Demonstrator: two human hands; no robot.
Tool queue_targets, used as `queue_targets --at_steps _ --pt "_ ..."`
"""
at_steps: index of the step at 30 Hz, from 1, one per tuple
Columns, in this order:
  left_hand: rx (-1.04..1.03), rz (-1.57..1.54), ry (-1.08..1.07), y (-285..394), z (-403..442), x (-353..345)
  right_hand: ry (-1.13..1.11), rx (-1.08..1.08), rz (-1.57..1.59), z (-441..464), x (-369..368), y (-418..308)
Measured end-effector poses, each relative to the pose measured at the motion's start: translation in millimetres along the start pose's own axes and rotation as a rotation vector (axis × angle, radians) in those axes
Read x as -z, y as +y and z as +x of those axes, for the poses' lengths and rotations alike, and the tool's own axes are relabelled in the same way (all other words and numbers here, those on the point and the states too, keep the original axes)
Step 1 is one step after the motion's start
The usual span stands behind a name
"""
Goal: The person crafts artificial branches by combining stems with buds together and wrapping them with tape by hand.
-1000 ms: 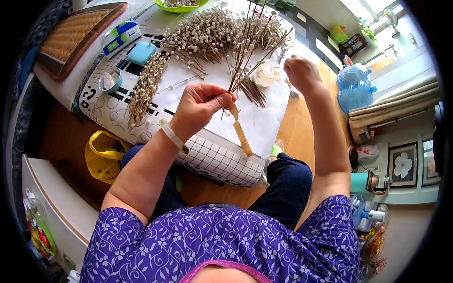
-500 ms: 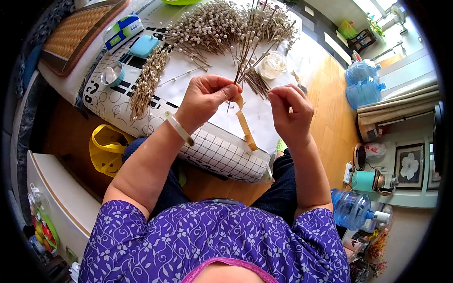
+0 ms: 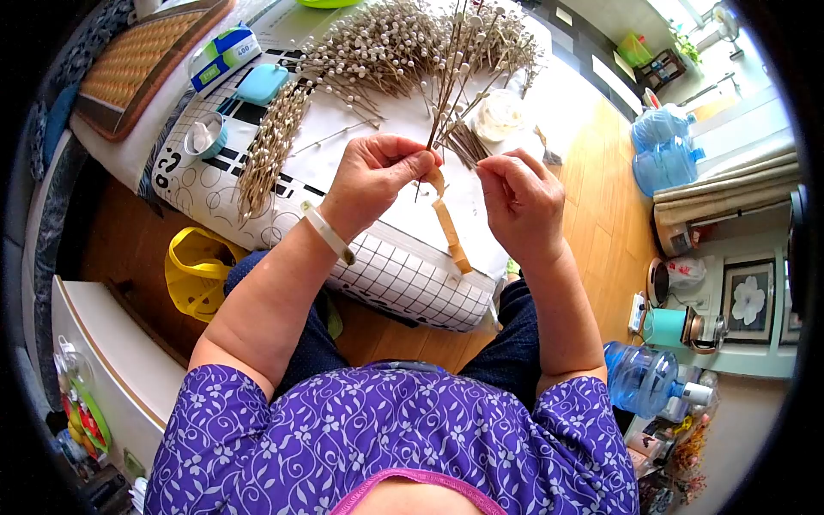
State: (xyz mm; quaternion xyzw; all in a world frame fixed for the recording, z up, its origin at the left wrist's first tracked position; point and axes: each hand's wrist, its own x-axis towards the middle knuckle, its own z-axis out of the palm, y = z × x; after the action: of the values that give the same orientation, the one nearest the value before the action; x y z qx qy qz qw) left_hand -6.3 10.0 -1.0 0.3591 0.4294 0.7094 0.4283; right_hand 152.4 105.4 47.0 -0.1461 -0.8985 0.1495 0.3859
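My left hand [image 3: 382, 176] pinches several thin brown stems [image 3: 444, 103] with small pale buds, which stand upward from the fingers. A strip of tan tape [image 3: 447, 230] hangs down from the stems beside that hand. To its right, my right hand [image 3: 521, 202] is closed, thumb and fingertips pressed together; whatever is between them is too small to make out. Beyond it lie a bundle of cut brown stems [image 3: 465, 144] and a round clear container [image 3: 498, 117] with whitish contents. Large heaps of budded stems [image 3: 369, 51] cover the back of the white table [image 3: 339, 159].
Another budded bundle [image 3: 273, 150] lies at the left, near a blue case [image 3: 263, 84], a small bowl [image 3: 206, 136] and a tissue pack [image 3: 225, 58]. A yellow bag [image 3: 199, 273] is below the table's left side. Water bottles [image 3: 665, 163] stand at the right.
My right hand has come in from the far right, beyond the container, to beside my left hand. My left hand keeps its pinch on the stems. The view has shifted slightly.
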Motion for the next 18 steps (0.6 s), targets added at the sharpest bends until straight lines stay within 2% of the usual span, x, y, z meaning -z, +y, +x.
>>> queue_targets --at_steps 6,18 --pt "0.005 -0.011 -0.017 -0.4 0.0 -0.8 0.036 0.010 -0.001 2.3 2.6 1.9" --pt "0.001 -0.033 -0.008 -2.4 1.0 0.3 -0.030 0.016 -0.005 -1.1 -0.9 2.6"
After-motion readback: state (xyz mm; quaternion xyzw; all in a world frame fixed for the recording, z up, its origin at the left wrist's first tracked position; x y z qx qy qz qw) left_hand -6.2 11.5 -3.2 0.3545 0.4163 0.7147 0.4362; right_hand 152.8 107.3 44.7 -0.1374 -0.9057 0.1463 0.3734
